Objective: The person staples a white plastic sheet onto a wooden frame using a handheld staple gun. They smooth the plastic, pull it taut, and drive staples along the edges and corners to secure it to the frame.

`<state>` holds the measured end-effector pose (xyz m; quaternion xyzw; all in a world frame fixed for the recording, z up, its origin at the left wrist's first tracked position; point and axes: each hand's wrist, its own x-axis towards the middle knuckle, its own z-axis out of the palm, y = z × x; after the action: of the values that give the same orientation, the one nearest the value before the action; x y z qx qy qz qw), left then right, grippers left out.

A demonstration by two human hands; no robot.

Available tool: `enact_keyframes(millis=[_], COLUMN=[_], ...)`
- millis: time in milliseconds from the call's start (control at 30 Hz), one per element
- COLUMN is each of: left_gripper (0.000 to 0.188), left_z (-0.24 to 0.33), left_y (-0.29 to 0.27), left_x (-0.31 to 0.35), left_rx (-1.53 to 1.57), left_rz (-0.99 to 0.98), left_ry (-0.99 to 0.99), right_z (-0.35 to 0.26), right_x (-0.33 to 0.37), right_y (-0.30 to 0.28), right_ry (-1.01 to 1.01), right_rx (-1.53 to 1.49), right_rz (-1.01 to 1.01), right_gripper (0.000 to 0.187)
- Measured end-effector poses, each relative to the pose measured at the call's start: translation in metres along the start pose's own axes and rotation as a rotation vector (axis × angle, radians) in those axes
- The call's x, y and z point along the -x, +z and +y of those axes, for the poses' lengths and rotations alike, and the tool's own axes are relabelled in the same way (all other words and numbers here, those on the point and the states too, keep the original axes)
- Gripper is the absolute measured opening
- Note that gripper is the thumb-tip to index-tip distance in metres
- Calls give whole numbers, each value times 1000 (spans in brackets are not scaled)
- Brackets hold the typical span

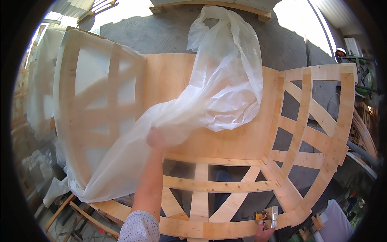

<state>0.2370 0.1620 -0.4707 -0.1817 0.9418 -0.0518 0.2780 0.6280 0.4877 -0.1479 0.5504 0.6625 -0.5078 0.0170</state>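
A wooden lattice frame [244, 186], like a sofa frame, stands before me with a broad plywood panel [169, 72] inside it. Translucent plastic sheeting [231, 68] covers its left side and runs in a bunched twist across the panel to the far edge. My left hand [155, 138] is closed on the sheeting left of the middle, its fingers partly veiled by the plastic. Low at the right, my right hand [263, 232] grips a yellow, black and silver hand tool [262, 215] at the near rail. The tool's exact kind is unclear.
More plastic-wrapped framing [40, 88] stands at the far left. Thin curved wooden strips [66, 211] lie lower left. A pallet [209, 4] is on the concrete floor [141, 34] beyond the frame. A green machine [365, 66] and stacked wood pieces [365, 129] are at the right.
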Motion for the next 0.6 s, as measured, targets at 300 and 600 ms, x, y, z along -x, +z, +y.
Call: enact_keyframes(millis=[300,600], left_gripper=[40,54], left_z=[15,40], left_y=[-68,-141], left_x=[192,370], left_rx=[-81,615], left_rz=[-1001,-1716], left_ry=[1186,917], right_z=[-7,-189], right_x=[-3,-82], right_y=[10,78], right_ry=[-55,-334], right_rx=[23,-205], right_rz=[17,-363], right_gripper=[27,16])
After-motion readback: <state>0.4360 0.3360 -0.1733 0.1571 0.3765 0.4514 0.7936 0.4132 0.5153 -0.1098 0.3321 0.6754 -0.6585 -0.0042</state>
